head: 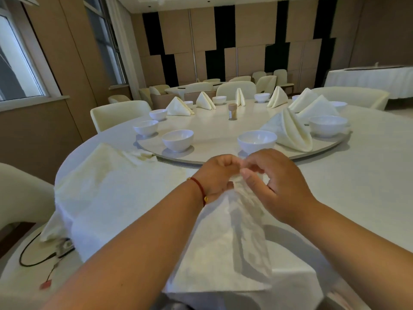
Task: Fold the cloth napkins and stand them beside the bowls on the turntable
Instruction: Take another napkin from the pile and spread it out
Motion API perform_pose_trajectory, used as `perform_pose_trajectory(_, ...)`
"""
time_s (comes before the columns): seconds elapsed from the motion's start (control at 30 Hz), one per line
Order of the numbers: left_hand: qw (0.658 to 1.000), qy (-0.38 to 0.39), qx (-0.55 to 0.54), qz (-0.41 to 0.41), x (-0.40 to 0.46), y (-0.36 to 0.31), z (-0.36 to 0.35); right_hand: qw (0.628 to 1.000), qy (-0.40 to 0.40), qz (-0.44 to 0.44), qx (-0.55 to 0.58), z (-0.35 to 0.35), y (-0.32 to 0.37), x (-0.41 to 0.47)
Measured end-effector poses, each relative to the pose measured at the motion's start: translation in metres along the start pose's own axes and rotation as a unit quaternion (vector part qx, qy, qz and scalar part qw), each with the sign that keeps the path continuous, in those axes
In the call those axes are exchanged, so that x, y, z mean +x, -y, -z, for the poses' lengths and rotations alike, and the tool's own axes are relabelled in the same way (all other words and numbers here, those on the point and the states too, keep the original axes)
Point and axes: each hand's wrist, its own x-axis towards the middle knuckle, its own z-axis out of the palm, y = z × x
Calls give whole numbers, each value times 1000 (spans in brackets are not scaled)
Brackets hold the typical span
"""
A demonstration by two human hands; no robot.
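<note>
Beyond round table point(368, 175), empty chairs point(120, 113).

Cream napkins point(288, 130), plain white bowls point(177, 139), off-white desk point(368, 175) cloth. Thin red cord bracelet point(200, 186) with gold bead. Tan-and-black panelled wall point(223, 41) at twelve o'clock.

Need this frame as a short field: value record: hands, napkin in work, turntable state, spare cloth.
left hand: pinches the top of the napkin in work
right hand: pinches the same top, fingers curled on the cloth
napkin in work: part-folded, lifted at its top, lower end on the table
turntable: several white bowls around its rim; folded napkins stand beside the far and right ones
nearest bowl: folded napkin to its right
left bowls: no napkin beside them yet
spare cloth: flat on table, left of the hands
centre: small jar
</note>
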Motion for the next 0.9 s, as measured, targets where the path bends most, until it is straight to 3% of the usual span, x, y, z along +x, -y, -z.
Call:
perform_pose_trajectory(0.07,999,1,47,-4,-3,4,-7,989,139,-44,22,7,-1,-4)
perform_pose_trajectory(0.17,990,-23,140,18,-14,21,-3,943,322,-86,7,13,-13,-17)
perform_pose_trajectory(0.27,947,-79,312,16,-28,40,15,909,403,-104,1,17,-29,-32)
perform_pose_trajectory(0.4,940,-67,335,-6,-60,40,32,894,432,-114,29,29,-39,-42)
perform_pose_trajectory(0.5,935,41,351,-24,-94,34,30,885,458,-87,2,38,-35,-50)
perform_pose_trajectory(0.6,886,109,441,-98,-118,40,19,890,454,-35,-34,36,-24,-59)
perform_pose_trajectory(0.67,844,108,489,-193,-124,47,11,896,442,-13,-39,32,-18,-63)
perform_pose_trajectory(0.73,827,96,491,-256,-124,54,8,903,428,-1,-34,30,-15,-65)
perform_pose_trajectory(0.9,859,63,435,-263,-124,57,5,920,390,9,-19,28,-13,-70)
